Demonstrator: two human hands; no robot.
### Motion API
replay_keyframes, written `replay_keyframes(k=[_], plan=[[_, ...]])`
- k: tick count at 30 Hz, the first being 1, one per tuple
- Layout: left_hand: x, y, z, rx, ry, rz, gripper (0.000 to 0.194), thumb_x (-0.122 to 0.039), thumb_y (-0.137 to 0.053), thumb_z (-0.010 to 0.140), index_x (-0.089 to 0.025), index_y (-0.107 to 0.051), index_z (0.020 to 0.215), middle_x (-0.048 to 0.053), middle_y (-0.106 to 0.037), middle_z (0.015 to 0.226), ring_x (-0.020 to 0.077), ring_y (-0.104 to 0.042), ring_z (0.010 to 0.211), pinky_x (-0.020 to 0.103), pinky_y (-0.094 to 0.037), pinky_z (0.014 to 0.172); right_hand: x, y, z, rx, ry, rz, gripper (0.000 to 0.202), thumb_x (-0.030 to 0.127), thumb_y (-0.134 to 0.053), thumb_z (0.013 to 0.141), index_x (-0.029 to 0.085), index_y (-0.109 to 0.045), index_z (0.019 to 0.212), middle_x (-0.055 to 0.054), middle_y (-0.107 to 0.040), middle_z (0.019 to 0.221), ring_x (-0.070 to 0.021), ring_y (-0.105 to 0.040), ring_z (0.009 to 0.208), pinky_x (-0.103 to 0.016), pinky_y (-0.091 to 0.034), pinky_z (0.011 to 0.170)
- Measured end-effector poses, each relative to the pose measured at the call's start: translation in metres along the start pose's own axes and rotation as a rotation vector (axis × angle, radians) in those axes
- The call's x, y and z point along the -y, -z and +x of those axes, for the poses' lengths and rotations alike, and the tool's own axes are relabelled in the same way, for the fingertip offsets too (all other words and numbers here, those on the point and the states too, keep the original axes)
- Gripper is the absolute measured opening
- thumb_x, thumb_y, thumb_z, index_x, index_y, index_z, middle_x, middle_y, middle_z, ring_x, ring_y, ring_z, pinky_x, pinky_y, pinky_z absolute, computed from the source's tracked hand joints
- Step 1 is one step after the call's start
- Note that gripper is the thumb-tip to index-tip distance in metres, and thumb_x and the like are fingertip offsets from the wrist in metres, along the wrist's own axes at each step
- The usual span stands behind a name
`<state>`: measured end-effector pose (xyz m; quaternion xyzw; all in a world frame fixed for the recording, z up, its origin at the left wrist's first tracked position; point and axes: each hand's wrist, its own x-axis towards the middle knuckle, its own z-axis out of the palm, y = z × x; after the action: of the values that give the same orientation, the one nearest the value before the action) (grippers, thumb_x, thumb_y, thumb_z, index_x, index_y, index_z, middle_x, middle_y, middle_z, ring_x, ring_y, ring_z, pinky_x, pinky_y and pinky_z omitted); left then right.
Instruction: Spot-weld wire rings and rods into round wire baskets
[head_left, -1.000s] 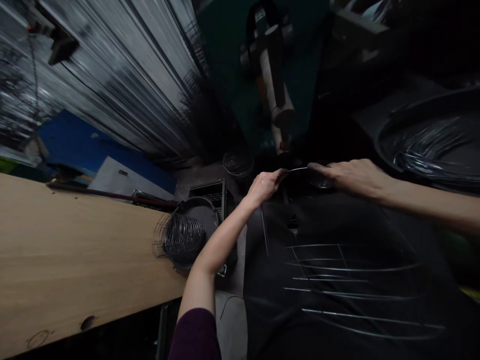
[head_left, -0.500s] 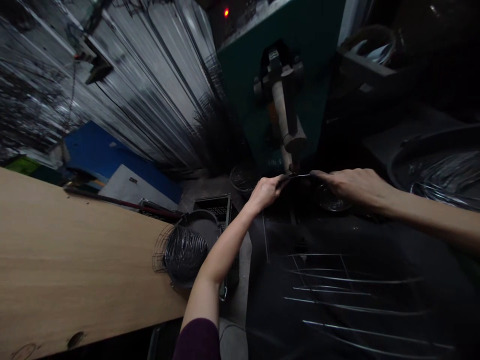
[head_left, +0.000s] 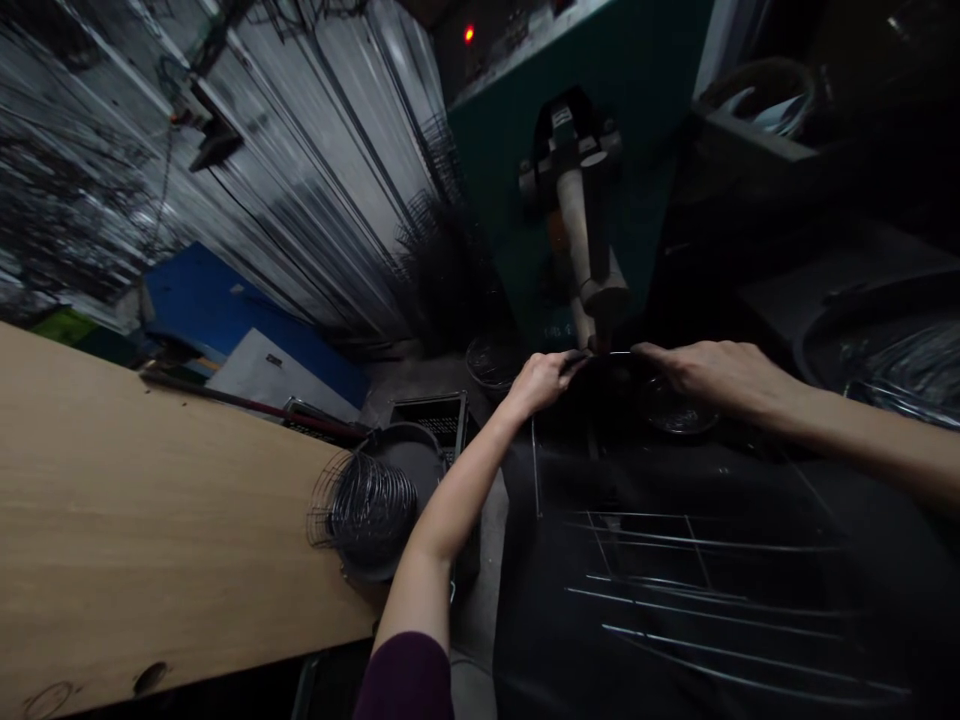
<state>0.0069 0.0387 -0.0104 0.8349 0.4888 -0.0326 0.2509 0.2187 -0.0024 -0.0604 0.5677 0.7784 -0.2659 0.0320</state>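
Note:
A thin metal wire piece (head_left: 619,352) spans the gap between my two hands, just under the tip of a machine arm (head_left: 589,240) on a green machine (head_left: 487,150). My left hand (head_left: 541,383) pinches its left end, beside the electrode-like tip. At the right end, the fingers of my right hand (head_left: 709,368) are closed on it. The middle of the piece is dark and partly lost in shadow. Below my hands, several long thin wires (head_left: 720,605) lie over a dark surface.
A wooden board (head_left: 165,500) fills the lower left. Beside it, coiled wire rings (head_left: 373,500) rest on a round dark container, near a black crate (head_left: 431,412). A basin with wires (head_left: 900,345) stands at the right; a blue panel (head_left: 225,310) is at the left.
The view has shifted slightly, so the machine and surroundings appear a little further right and lower. Both hands keep their hold on the wire piece by the machine tip.

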Motion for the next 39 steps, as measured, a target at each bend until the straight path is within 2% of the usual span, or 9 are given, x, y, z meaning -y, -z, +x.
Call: replay_keyframes(k=[4, 7, 10, 15, 18, 25, 30, 34, 39], plan=[[-0.003, 0.002, 0.001, -0.001, 0.016, 0.018, 0.024, -0.026, -0.048, 0.096, -0.015, -0.065, 0.11, 0.005, -0.067, 0.1, 0.0157, -0.063, 0.09, 0.019, -0.04, 0.073, -0.002, -0.001, 0.0, -0.016, 0.018, 0.033, 0.048, 0.023, -0.032, 0.094, 0.028, -0.037, 0.141, -0.015, -0.063, 0.1, -0.029, -0.061, 0.084, -0.031, -0.033, 0.061], [-0.005, 0.001, 0.002, 0.002, 0.028, 0.041, 0.024, -0.027, -0.048, 0.095, -0.013, -0.066, 0.105, 0.004, -0.068, 0.093, 0.0144, -0.062, 0.082, 0.019, -0.038, 0.069, -0.004, -0.002, 0.0, -0.03, 0.012, 0.054, 0.045, 0.029, -0.035, 0.095, 0.029, -0.039, 0.14, -0.015, -0.062, 0.097, -0.0284, -0.06, 0.082, -0.031, -0.034, 0.063], [-0.005, 0.0, 0.002, -0.013, 0.015, 0.051, 0.025, -0.027, -0.048, 0.096, -0.011, -0.067, 0.097, 0.004, -0.066, 0.084, 0.0122, -0.057, 0.072, 0.02, -0.034, 0.064, -0.006, -0.004, 0.001, -0.058, -0.004, 0.067, 0.044, 0.026, -0.034, 0.095, 0.028, -0.04, 0.139, -0.016, -0.062, 0.097, -0.0278, -0.06, 0.082, -0.031, -0.033, 0.063], [-0.004, 0.002, -0.002, -0.02, 0.032, 0.052, 0.027, -0.028, -0.046, 0.096, -0.011, -0.066, 0.091, 0.002, -0.062, 0.076, 0.0099, -0.051, 0.067, 0.019, -0.033, 0.063, -0.004, -0.005, 0.005, -0.044, 0.014, 0.108, 0.039, 0.028, -0.037, 0.093, 0.017, -0.046, 0.13, -0.017, -0.061, 0.091, -0.0267, -0.059, 0.078, -0.03, -0.031, 0.061], [-0.002, 0.004, -0.002, -0.015, 0.031, 0.038, 0.026, -0.027, -0.046, 0.096, -0.011, -0.066, 0.093, 0.002, -0.063, 0.078, 0.0103, -0.053, 0.07, 0.019, -0.034, 0.066, -0.003, -0.006, 0.009, -0.062, 0.023, 0.127, 0.034, 0.032, -0.035, 0.094, 0.016, -0.049, 0.121, -0.017, -0.06, 0.086, -0.0257, -0.059, 0.075, -0.03, -0.031, 0.06], [0.005, 0.008, -0.006, 0.045, 0.068, -0.029, 0.03, -0.03, -0.042, 0.097, -0.011, -0.064, 0.095, 0.002, -0.062, 0.079, 0.0118, -0.054, 0.072, 0.019, -0.035, 0.065, -0.005, -0.007, 0.011, -0.073, 0.021, 0.162, 0.041, 0.04, -0.025, 0.097, 0.016, -0.051, 0.118, -0.015, -0.059, 0.085, -0.0271, -0.059, 0.077, -0.032, -0.035, 0.063], [-0.004, 0.005, -0.007, 0.0, 0.09, 0.053, 0.024, -0.023, -0.044, 0.096, -0.01, -0.063, 0.09, 0.004, -0.062, 0.08, 0.0125, -0.055, 0.073, 0.02, -0.034, 0.066, -0.011, -0.008, 0.009, -0.077, 0.033, 0.137, 0.038, 0.038, -0.025, 0.098, 0.016, -0.051, 0.115, -0.015, -0.06, 0.089, -0.0263, -0.059, 0.076, -0.03, -0.032, 0.06], [-0.007, 0.002, -0.004, 0.011, 0.087, 0.041, 0.026, -0.025, -0.043, 0.096, -0.012, -0.064, 0.091, 0.003, -0.062, 0.079, 0.013, -0.054, 0.073, 0.021, -0.033, 0.065, -0.014, -0.01, 0.011, -0.095, 0.006, 0.14, 0.039, 0.041, -0.028, 0.098, 0.015, -0.051, 0.115, -0.015, -0.061, 0.084, -0.0253, -0.059, 0.074, -0.03, -0.03, 0.058], [0.0, -0.001, -0.004, -0.004, 0.084, -0.017, 0.027, -0.028, -0.042, 0.097, -0.013, -0.064, 0.093, 0.002, -0.061, 0.077, 0.0121, -0.054, 0.071, 0.02, -0.034, 0.065, -0.02, -0.007, 0.01, -0.088, -0.002, 0.228, 0.044, 0.044, -0.027, 0.098, 0.016, -0.057, 0.113, -0.013, -0.063, 0.088, -0.0247, -0.061, 0.079, -0.031, -0.039, 0.063]])
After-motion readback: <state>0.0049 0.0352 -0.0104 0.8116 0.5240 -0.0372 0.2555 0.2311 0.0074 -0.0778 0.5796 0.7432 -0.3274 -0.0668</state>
